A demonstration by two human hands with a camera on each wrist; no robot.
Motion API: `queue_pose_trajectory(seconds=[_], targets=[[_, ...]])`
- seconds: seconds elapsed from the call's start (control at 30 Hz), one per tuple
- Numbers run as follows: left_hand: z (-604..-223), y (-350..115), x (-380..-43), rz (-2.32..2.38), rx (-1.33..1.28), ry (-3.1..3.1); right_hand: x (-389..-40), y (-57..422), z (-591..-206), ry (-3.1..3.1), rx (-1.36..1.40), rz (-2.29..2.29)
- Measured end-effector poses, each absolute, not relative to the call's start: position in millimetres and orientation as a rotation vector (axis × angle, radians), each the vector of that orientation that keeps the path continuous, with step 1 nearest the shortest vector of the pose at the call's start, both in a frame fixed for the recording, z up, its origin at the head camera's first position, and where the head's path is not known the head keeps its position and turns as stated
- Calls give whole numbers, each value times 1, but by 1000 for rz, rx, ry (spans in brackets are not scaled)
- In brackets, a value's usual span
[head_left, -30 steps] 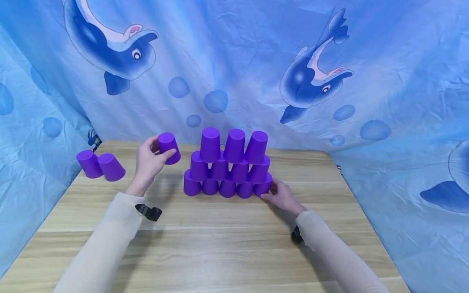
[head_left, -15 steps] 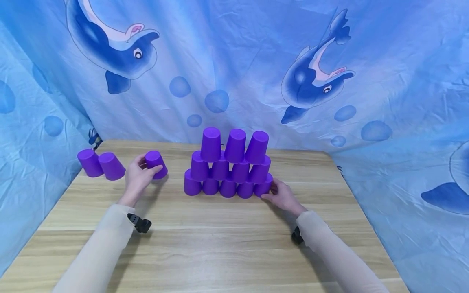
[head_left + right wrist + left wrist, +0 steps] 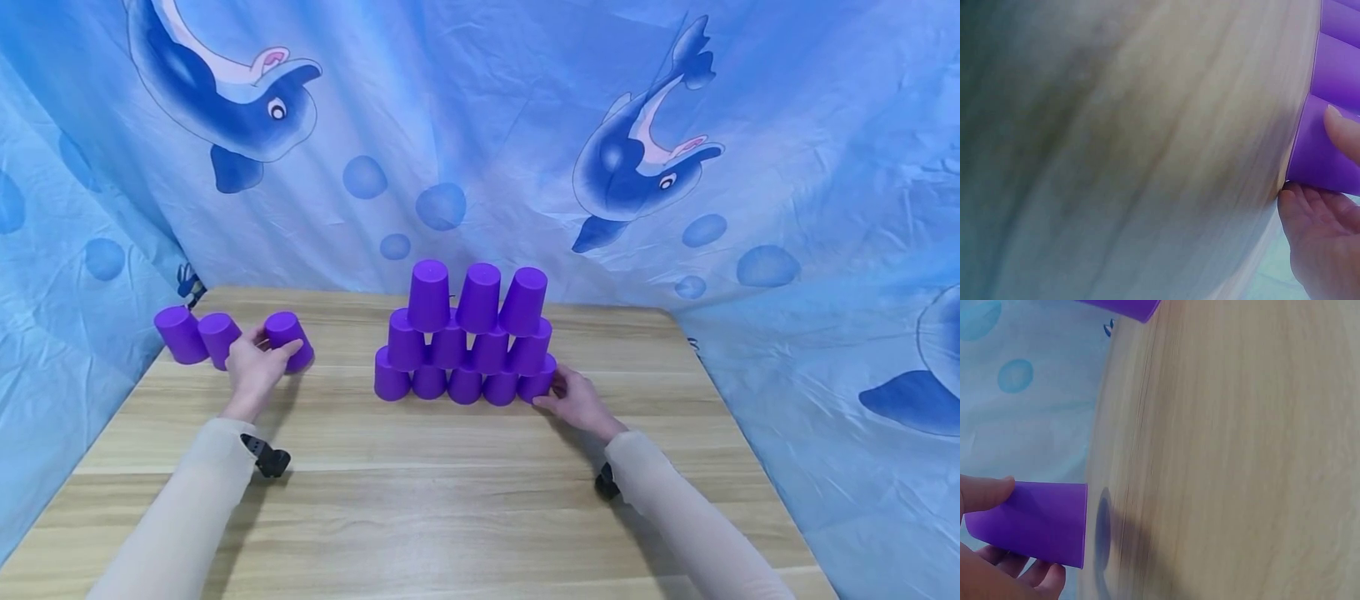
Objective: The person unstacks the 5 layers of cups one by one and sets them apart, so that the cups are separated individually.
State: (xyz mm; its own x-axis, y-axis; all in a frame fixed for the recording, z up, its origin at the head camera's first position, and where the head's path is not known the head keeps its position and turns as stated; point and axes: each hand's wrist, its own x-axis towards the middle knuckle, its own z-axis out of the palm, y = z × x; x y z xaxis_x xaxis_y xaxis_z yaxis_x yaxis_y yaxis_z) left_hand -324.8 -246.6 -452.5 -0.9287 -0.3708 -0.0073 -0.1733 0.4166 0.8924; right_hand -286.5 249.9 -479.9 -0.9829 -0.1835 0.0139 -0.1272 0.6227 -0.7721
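Observation:
My left hand (image 3: 255, 367) holds an upside-down purple cup (image 3: 285, 329) between thumb and fingers, at the left of the table. In the left wrist view a narrow gap and a shadow show between this cup (image 3: 1041, 519) and the wooden top. Just left of that hand stand two more inverted cups, the outer cup (image 3: 178, 337) and the inner cup (image 3: 216, 335), partly behind my fingers. A stacked wall of purple cups (image 3: 465, 342) rises in the middle, three tiers high. My right hand (image 3: 581, 406) grips its bottom right cup (image 3: 1319, 147), thumb on the near side.
The wooden table (image 3: 450, 500) reaches a blue dolphin-print curtain (image 3: 495, 108) at the back and sides. Three cups make up the top tier, including the top right cup (image 3: 524, 300). A black strap (image 3: 266, 456) sits on the left wrist.
My left hand has carried its cup left and down, away from the stack and toward the two standing cups. The right hand and the stack stay put.

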Motion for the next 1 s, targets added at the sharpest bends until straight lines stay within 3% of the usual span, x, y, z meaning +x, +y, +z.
queue_pose_trajectory(seconds=[1.0], targets=[[-457,-265,-335,-1508,506,-2500,-285,250,-479,2781,-264,-1280]])
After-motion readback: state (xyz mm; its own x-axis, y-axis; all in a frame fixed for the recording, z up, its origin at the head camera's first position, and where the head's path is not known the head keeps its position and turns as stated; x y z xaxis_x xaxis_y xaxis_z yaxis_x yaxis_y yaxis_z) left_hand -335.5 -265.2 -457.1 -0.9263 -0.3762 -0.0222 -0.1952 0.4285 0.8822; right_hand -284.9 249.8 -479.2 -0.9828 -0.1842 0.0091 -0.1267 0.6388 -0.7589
